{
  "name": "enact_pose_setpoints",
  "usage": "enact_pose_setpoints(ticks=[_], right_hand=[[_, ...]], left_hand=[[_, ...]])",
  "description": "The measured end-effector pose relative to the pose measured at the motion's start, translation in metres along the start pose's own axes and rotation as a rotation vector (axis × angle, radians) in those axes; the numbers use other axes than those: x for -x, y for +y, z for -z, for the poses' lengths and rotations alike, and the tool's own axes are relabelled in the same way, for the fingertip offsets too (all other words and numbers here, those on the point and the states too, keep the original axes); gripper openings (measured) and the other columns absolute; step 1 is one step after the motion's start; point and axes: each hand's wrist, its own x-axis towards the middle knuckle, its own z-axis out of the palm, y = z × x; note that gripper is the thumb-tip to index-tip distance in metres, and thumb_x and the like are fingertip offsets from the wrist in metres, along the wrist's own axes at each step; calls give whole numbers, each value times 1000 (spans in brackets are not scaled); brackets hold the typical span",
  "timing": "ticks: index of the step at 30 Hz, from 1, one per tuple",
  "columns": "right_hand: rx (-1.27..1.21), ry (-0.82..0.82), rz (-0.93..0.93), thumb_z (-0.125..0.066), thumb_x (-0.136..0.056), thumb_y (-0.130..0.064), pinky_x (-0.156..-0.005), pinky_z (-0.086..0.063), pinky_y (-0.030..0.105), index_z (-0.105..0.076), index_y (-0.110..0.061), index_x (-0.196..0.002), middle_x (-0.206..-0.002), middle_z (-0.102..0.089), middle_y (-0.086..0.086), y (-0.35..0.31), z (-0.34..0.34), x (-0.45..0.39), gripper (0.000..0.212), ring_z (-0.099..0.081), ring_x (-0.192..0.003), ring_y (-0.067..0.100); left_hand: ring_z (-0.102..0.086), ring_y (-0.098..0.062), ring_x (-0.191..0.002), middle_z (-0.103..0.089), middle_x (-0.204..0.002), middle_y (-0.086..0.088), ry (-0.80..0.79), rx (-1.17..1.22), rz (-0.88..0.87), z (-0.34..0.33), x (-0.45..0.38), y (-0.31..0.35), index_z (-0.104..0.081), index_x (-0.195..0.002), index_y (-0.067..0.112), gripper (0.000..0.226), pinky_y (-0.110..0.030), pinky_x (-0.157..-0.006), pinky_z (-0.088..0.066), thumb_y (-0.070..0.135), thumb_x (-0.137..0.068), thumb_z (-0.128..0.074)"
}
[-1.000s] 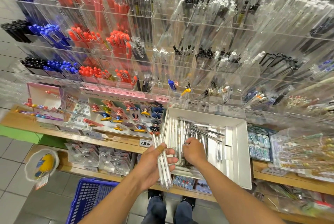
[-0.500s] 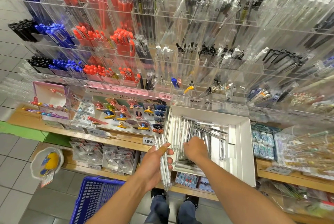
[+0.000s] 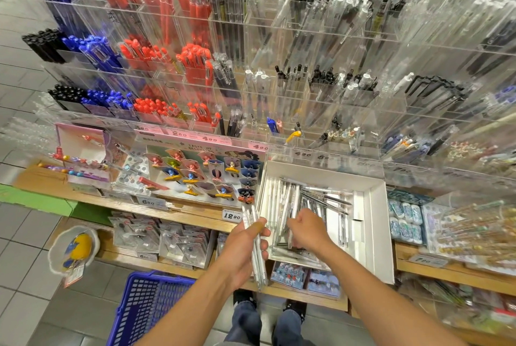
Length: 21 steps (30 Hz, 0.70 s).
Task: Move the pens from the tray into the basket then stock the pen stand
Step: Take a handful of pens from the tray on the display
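The right hand's (image 3: pixel 307 230) fingertips were buried among the pens (image 3: pixel 312 200) in the white tray (image 3: pixel 375 223), so its grip could not be told; the blue basket (image 3: pixel 145 309) was cut off by the bottom edge; the left hand (image 3: pixel 241 248) hid the middle of its clear pen bundle (image 3: pixel 258 267); goods at the shelf's right end were blurred; price labels were mostly unreadable.
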Motion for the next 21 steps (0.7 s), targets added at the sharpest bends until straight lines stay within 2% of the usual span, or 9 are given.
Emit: enact_pose_setpoints(ticks=[1,4,8,11,12,14,16,18,21], right_hand=[[-70,-33,67,-50,-94,-20,-61,-55,33,-45,-15,-78,-70,-60,4,1,6,14,17,-61,-57,16],[-228,-184,241,-56,-95,-24,-55,-54,26,-51,-19,-92,-71,-65,1,0,21,55,8,-64,-54,7],[-313,-301,297,-69,-88,-32,-51,-48,24,-56,-20,-91,-70,-66,-3,-9,28,77,18,-64,-54,13],[-337,-376,287,-65,-90,-35,-53,-51,24,-61,-18,-95,-76,-71,-2,-3,34,65,18,-65,-58,13],[-364,-326,254,-62,-92,-35,-54,-53,25,-63,-17,-97,-80,-72,0,3,35,55,18,-66,-59,13],[-354,-35,100,-58,-96,-31,-57,-56,27,-63,-15,-103,-88,-71,-2,20,35,30,18,-66,-60,13],[-161,200,-77,-58,-96,-25,-65,-53,27,-58,-10,-114,-102,-68,2,39,27,5,23,-65,-74,17],[26,185,-145,-58,-96,-23,-72,-50,29,-56,-7,-116,-104,-67,8,53,12,-11,25,-64,-85,22],[230,155,-126,-59,-96,-26,-63,-43,27,-58,-9,-109,-86,-61,3,59,-5,-25,22,-58,-73,18]], left_hand=[[-46,-11,-52,-60,-73,-2,15,-22,-10,-1,-1,1,-56,-109,8,21,-29,-52,-40,19,-94,-65],[-47,-9,-52,-60,-78,-1,8,-85,-60,-8,-3,5,-59,-104,9,34,-28,-53,-43,30,-83,-76],[-57,-14,-56,-60,-70,-1,-110,-95,-84,-17,-2,8,-61,-96,9,38,-32,-54,-53,33,-74,-81],[-56,-13,-50,-55,-70,-5,-92,-102,-68,-21,-2,9,-58,-93,5,38,-29,-50,-50,29,-75,-80],[-54,-12,-50,-54,-68,-4,-70,-86,-56,-20,-2,9,-56,-94,4,35,-28,-50,-49,26,-77,-78],[-46,-12,-51,-50,-61,-1,-39,-40,-33,-17,-3,9,-55,-95,6,27,-25,-48,-43,20,-80,-74],[-44,-13,-54,-47,-59,0,-37,3,0,-13,-3,7,-53,-99,7,20,-24,-48,-43,13,-88,-69],[-46,-14,-56,-49,-62,-2,-56,22,33,-8,0,7,-51,-104,6,21,-25,-49,-46,13,-91,-67],[-49,-14,-56,-56,-70,-4,-52,13,52,-5,2,7,-52,-109,4,25,-26,-51,-49,15,-91,-67]])
